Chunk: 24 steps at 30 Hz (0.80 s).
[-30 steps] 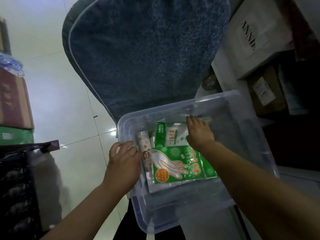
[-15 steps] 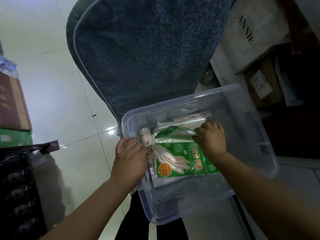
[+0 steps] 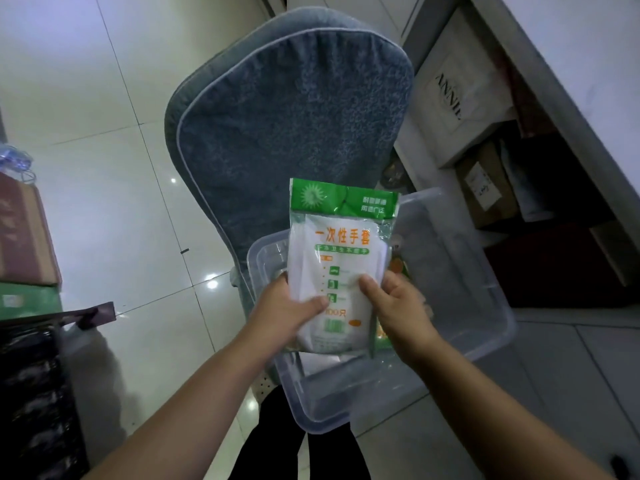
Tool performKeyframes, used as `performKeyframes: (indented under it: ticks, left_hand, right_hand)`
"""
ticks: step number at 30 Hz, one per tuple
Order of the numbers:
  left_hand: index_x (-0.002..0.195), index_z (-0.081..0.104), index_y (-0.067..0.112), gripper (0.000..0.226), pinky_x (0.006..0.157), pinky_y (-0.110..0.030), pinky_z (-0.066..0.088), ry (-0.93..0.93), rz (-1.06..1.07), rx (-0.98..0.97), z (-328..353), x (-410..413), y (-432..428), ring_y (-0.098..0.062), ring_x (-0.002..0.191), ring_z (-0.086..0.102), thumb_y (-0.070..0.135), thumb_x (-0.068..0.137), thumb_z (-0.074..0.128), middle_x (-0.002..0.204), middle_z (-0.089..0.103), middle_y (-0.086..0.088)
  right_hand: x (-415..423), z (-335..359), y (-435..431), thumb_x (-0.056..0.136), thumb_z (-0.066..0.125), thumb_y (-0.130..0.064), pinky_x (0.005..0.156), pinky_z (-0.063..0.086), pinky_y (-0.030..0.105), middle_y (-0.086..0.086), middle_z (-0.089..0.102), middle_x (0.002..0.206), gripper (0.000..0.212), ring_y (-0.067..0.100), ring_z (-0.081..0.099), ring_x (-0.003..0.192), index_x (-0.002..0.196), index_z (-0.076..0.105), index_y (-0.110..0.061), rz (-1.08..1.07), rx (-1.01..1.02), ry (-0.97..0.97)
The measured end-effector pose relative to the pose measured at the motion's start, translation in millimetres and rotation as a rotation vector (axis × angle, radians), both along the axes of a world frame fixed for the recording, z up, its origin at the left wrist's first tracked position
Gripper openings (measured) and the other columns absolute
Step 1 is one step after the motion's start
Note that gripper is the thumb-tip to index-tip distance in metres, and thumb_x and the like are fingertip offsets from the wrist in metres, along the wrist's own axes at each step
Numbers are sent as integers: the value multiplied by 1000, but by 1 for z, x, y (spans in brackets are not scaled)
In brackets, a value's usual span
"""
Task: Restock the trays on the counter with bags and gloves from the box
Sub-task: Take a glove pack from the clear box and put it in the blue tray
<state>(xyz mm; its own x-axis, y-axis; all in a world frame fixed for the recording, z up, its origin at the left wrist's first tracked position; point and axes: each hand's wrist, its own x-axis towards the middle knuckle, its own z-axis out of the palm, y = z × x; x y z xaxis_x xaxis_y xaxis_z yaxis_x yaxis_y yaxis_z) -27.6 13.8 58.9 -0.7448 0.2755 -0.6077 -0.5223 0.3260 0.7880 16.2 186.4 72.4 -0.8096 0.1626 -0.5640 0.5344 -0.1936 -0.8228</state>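
Landmark = clear plastic box (image 3: 467, 306), sitting on a blue-cushioned chair (image 3: 284, 126). Left of box: tiled floor, cardboard cartons (image 3: 24, 233) stacked at far edge. Left hand (image 3: 287, 310) just over box's near-left rim, thumb pressed on front of a glove pack (image 3: 341, 268), fingers wrapped behind. Pack is held upright above the box w/ green header up, prob so the label can be read before it goes to a tray. Right hand (image 3: 398, 306) pinches pack's right edge, thumb in front; two-hand hold keeps the floppy pack flat. More green packs show under it inside box. Right of box: under-counter shelf w/ cartons. Trays not in view.
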Motion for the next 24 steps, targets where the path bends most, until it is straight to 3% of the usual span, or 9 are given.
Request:
performKeyframes:
  ticks: [3,6,9,12,15,17,20,22,24]
  left_hand:
    - [104,63,23,28,66,-30,54,181,-5,-230,4,-13,-14,-15,76,66,19,77,72,95,69,0]
    - [112,59,26,37,77,-42,55,323,48,-381,5,-25,-35,-25,87,65,31,76,65,103,69,0]
    - [102,58,37,29,67,-34,55,340,97,-378,-1,-28,-53,-18,81,63,36,74,62,93,65,12]
    - [91,52,42,22,58,-23,46,323,137,-385,-14,-23,-65,-4,74,59,32,77,66,82,58,19]
    - [81,54,39,18,60,-22,45,285,166,-379,-24,-13,-73,-4,75,59,28,77,68,84,60,15]
    - [76,55,42,20,61,-21,45,269,177,-369,-26,-9,-75,1,77,58,27,77,69,82,60,21]
    - [75,55,44,24,59,-20,44,257,183,-352,-25,-8,-76,5,77,57,25,77,69,80,58,27]
    - [74,54,44,24,58,-21,44,269,156,-367,-21,-8,-77,5,76,56,26,77,69,78,57,28]
    - [74,52,45,24,57,-21,43,284,116,-390,-14,-8,-78,5,75,55,27,77,69,76,55,28]
  right_hand:
    - [1,-25,3,94,52,-21,70,55,26,0,72,93,13,13,68,86,100,64,-20,-36,156,19]
    - [14,-68,17,88,61,-22,77,48,33,3,69,93,19,22,64,90,106,62,-16,144,665,-130]
    - [34,-112,20,81,67,-31,81,44,28,6,66,114,40,24,60,104,118,59,-17,638,965,-243]
    - [40,-152,11,75,70,-38,94,41,35,9,50,131,67,27,46,118,132,42,-17,1028,1147,-195]
    - [41,-175,-1,71,72,-41,99,38,43,13,35,140,91,31,35,126,142,22,-12,1222,1310,-241]
    - [39,-181,-5,78,66,-28,95,40,43,15,36,139,81,32,36,125,141,19,-10,1258,1419,-240]
    - [34,-177,-3,77,60,-4,76,49,38,14,56,116,45,30,54,104,120,48,-8,1165,1499,-108]
    - [29,-158,1,50,81,-4,49,50,28,9,66,73,32,25,64,63,78,66,-11,1144,1511,-9]
    - [27,-133,10,27,87,-8,36,41,20,2,58,46,36,21,57,38,51,62,-15,1095,1543,73]
